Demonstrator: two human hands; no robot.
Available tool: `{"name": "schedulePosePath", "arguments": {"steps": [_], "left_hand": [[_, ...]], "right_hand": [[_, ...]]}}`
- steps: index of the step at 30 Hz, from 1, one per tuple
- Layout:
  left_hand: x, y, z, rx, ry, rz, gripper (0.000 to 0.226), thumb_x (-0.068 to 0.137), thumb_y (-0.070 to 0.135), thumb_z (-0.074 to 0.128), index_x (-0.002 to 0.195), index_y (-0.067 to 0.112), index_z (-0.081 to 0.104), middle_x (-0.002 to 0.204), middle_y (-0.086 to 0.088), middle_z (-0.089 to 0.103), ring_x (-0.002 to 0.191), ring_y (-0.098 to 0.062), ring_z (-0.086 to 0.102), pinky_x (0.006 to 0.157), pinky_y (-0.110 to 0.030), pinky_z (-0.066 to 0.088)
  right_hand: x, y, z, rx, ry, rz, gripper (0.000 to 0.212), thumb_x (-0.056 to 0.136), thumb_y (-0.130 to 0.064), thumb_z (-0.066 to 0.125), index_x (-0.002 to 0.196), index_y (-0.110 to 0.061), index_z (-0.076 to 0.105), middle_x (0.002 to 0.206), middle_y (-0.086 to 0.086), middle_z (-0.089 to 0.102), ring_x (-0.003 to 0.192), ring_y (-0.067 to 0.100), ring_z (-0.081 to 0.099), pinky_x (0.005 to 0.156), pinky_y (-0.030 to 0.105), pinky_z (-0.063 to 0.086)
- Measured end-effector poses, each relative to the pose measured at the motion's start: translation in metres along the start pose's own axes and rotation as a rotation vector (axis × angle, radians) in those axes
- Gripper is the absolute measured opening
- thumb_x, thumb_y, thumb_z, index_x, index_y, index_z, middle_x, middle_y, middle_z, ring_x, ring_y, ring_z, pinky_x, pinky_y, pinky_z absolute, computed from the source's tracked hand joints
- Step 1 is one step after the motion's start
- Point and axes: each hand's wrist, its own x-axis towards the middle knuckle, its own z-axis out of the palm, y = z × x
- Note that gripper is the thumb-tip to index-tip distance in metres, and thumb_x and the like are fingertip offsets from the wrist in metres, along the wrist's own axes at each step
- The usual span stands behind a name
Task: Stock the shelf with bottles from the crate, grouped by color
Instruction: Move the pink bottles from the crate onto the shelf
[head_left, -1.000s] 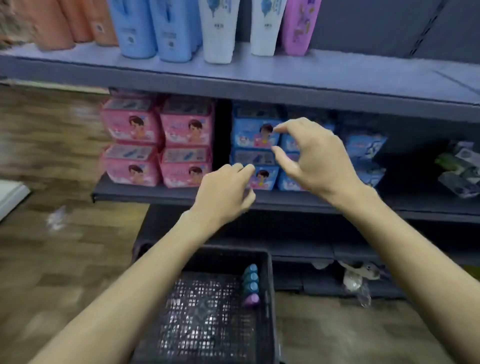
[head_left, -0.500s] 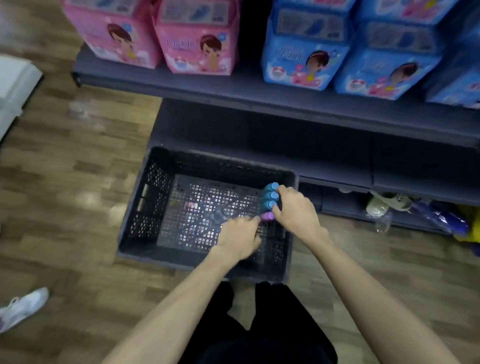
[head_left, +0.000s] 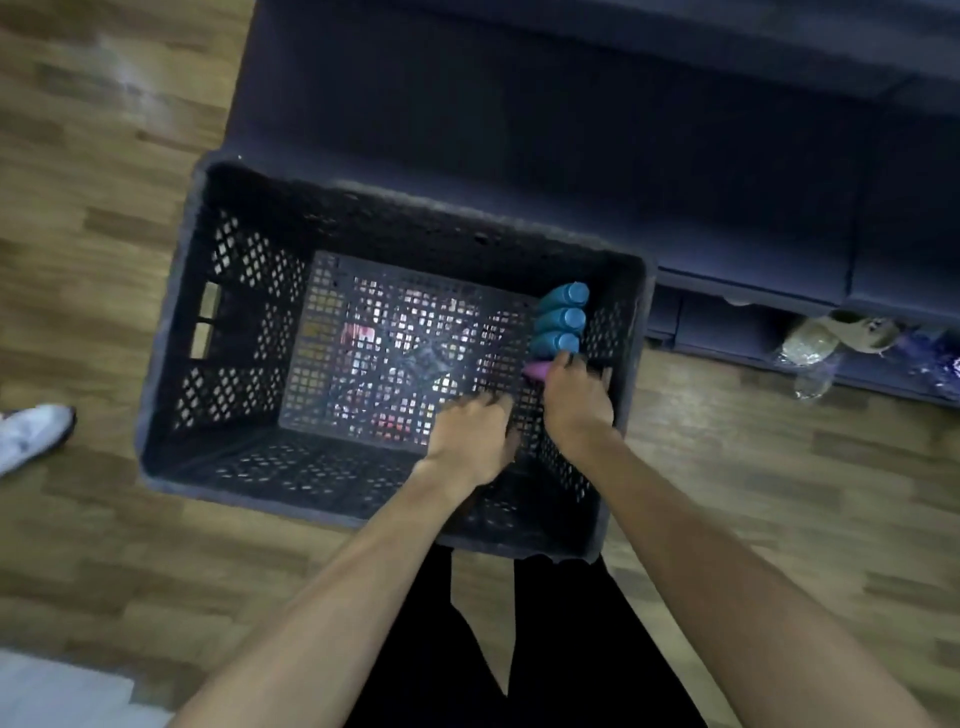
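A dark perforated crate (head_left: 415, 208) stands on the wooden floor against the shelf base. Three blue bottles (head_left: 563, 317) stand in a row along its right wall, caps up. Just in front of them is a purple bottle (head_left: 535, 370), mostly hidden under my right hand (head_left: 576, 400), whose fingers close over it. My left hand (head_left: 470, 436) hovers low inside the crate just left of the right hand, fingers loosely spread and holding nothing. The rest of the crate floor is bare mesh.
The dark shelf base (head_left: 519, 104) runs across the top. A crumpled plastic bottle and other clutter (head_left: 815, 343) lie under it at the right. Another person's white shoe (head_left: 31, 434) is on the floor at the left. My black trousers stand behind the crate.
My view dropped from the upper shelves to straight down over the crate. Both hands came down from shelf height into the crate, and the right one settled on the purple bottle.
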Motion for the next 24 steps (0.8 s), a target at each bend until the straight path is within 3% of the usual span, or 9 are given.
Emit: {"name": "schedulePosePath", "arguments": {"steps": [5,8,11,15,20,24], "left_hand": [[0.02,-0.003,0.017,-0.006,0.007,0.013,0.031,0.095,0.035,0.051,0.117,0.013,0.052,0.112,-0.009,0.061,0.102,-0.031,0.061,0.078,-0.038,0.047],[0.029,-0.009,0.024,0.003,0.006,0.017,0.03,0.095,0.033,0.052,0.118,0.013,0.052,0.112,-0.009,0.06,0.101,-0.03,0.06,0.077,-0.038,0.047],[0.034,-0.019,0.031,0.02,-0.01,0.011,0.031,0.095,0.032,0.052,0.12,0.014,0.051,0.115,-0.008,0.061,0.104,-0.029,0.06,0.078,-0.038,0.048],[0.038,-0.028,0.041,0.046,-0.031,0.012,0.03,0.095,0.033,0.052,0.119,0.014,0.051,0.117,-0.009,0.06,0.105,-0.03,0.06,0.08,-0.038,0.048],[0.036,-0.027,0.042,0.025,-0.04,0.019,0.03,0.096,0.031,0.05,0.121,0.014,0.05,0.118,-0.008,0.06,0.105,-0.029,0.06,0.08,-0.037,0.048],[0.029,-0.025,0.025,-0.002,-0.008,-0.003,0.028,0.095,0.031,0.05,0.118,0.014,0.049,0.112,-0.008,0.062,0.098,-0.031,0.062,0.073,-0.037,0.046]], "right_hand": [[0.015,-0.002,0.024,-0.067,0.09,0.025,0.047,0.099,-0.003,0.046,0.142,0.005,0.029,0.135,0.021,0.049,0.116,0.031,0.058,0.086,0.037,0.052],[0.023,-0.001,0.026,-0.122,0.169,-0.051,0.04,0.099,-0.007,0.049,0.137,0.002,0.038,0.135,0.018,0.05,0.119,0.026,0.058,0.093,0.03,0.049],[0.04,0.002,0.037,-0.209,0.05,-0.121,0.036,0.103,-0.008,0.042,0.138,0.0,0.044,0.136,0.019,0.052,0.12,0.029,0.057,0.097,0.033,0.045],[0.055,0.013,0.06,0.168,0.104,-0.112,0.047,0.105,-0.029,0.028,0.132,0.002,0.052,0.133,0.021,0.055,0.122,0.035,0.051,0.099,0.038,0.04],[0.047,0.002,0.037,0.227,0.067,-0.056,0.042,0.107,-0.022,0.03,0.134,0.004,0.05,0.133,0.022,0.055,0.123,0.035,0.052,0.086,0.029,0.039],[0.03,0.0,0.018,0.024,0.069,-0.085,0.028,0.099,-0.004,0.047,0.126,-0.004,0.056,0.122,0.017,0.062,0.109,0.034,0.064,0.09,0.039,0.051]]}}
